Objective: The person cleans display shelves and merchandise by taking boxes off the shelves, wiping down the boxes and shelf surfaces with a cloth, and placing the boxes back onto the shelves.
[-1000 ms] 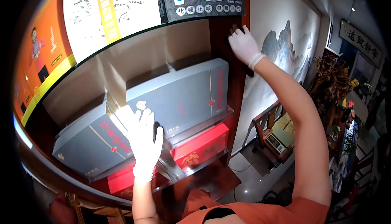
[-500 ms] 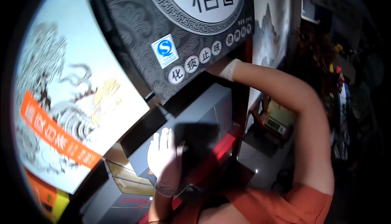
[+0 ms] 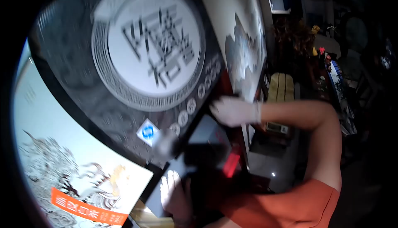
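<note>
My left hand (image 3: 174, 195), in a white glove, is low in the middle, with its fingers stretched out and lying against a grey box (image 3: 155, 201). My right hand (image 3: 235, 111), gloved too, is at the lower right edge of a large dark grey patterned box (image 3: 70, 58) with a round white emblem. Blur hides how its fingers are bent and whether they touch that box. Below it, another part of a grey box (image 3: 205, 130) shows beside a red strip (image 3: 232, 161).
A white box (image 3: 112, 161) with a dragon drawing and an orange band (image 3: 85, 207) stands at the left. A mountain painting (image 3: 246, 50) hangs behind my right hand. Farther right are a yellowish slatted seat (image 3: 281, 89) and a table with colourful items (image 3: 336, 77).
The view has swung, so the dark box's round emblem shows fully and blurred. My right hand has come out from behind the dark box's lower edge. My left hand stays flat and open.
</note>
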Demonstrator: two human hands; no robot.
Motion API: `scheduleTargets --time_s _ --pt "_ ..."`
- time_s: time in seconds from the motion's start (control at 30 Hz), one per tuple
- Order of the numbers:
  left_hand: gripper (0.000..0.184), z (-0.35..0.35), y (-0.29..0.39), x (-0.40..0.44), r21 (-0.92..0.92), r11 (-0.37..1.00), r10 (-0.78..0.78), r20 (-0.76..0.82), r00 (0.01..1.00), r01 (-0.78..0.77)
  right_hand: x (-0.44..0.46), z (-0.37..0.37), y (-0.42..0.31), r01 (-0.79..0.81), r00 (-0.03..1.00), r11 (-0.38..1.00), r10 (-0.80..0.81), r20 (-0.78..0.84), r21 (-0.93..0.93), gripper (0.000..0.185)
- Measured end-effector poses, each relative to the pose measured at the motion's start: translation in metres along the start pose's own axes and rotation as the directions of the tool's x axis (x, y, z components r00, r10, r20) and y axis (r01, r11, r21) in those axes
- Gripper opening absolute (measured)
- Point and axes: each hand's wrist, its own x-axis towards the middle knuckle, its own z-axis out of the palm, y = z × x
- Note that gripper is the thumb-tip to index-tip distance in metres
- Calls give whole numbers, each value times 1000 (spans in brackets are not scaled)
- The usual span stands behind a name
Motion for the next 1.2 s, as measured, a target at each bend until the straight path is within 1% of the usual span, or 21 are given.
scheduleTargets --time_s 0.07,0.13,0.17,0.2,0.23,0.27,0.3,0.33,0.37,0.43,0.5,0.57,0.6,0.63,0.8,0.9,1.0,1.03,1.1,1.17,1.2 --pt "51 -19 2 1 -109 991 76 -7 997 -76 -20 -36 8 32 989 972 -65 133 234 14" --pt "50 -17 -22 0 -234 966 138 109 984 -110 -31 -62 52 -256 957 916 284 -49 307 8" --pt "48 1 -51 2 -233 963 185 199 962 -136 -34 -80 83 -241 814 893 400 -421 381 18" --pt "48 -16 -40 18 -213 967 174 168 970 -137 -23 -115 109 -405 564 863 497 -660 303 30" --pt "43 -43 -23 33 14 948 299 290 909 -317 -14 -131 136 -469 310 715 682 -662 518 33" --pt "41 -59 -9 44 -106 994 70 341 938 -35 8 -155 166 -405 119 611 773 -623 681 32" --pt "41 -45 -13 41 -504 829 -83 315 945 241 29 -167 204 -330 57 671 717 -695 664 34" --pt "42 -32 -17 38 -820 444 -234 282 930 361 46 -176 246 -310 189 823 544 -817 476 35" --pt "42 -21 -14 46 -890 239 -321 305 896 389 69 -184 282 -490 250 808 490 -835 328 34" --pt "43 18 -8 80 -907 101 -375 347 860 409 143 -197 322 -41 226 945 324 -919 324 31" --pt "44 50 -2 112 -907 49 -411 363 836 418 194 -207 347 -94 318 994 -19 -948 -51 32" --pt "45 70 5 135 -911 22 -434 363 825 413 225 -205 358 -140 611 950 -139 -779 -280 30" --pt "45 76 9 139 -913 16 -444 359 821 407 240 -196 356 -272 728 838 -144 -671 -474 31" --pt "46 81 11 141 -915 17 -455 352 818 404 251 -192 357 -335 878 821 94 -470 -462 31" --pt "48 84 13 138 -910 27 -494 348 797 414 263 -178 359 -404 905 813 288 -313 -419 35" --pt "49 80 11 130 -901 50 -514 348 784 432 289 -181 358 -375 917 860 398 -3 -345 39" --pt "50 77 10 119 -889 67 -536 351 768 453 309 -158 357 -205 956 958 240 169 -201 40" --pt "51 76 9 116 -887 70 -541 351 764 457 296 -169 333 -258 934 965 264 240 -56 41" --pt "52 74 8 111 -883 79 -557 347 755 464 276 -163 338 -206 959 975 186 212 78 41" --pt "53 73 5 108 -881 87 -568 340 750 465 233 -200 332 -99 995 991 99 4 88 35" --pt "53 72 3 106 -879 91 -573 338 747 467 206 -207 342 -43 974 998 51 -222 37 34"
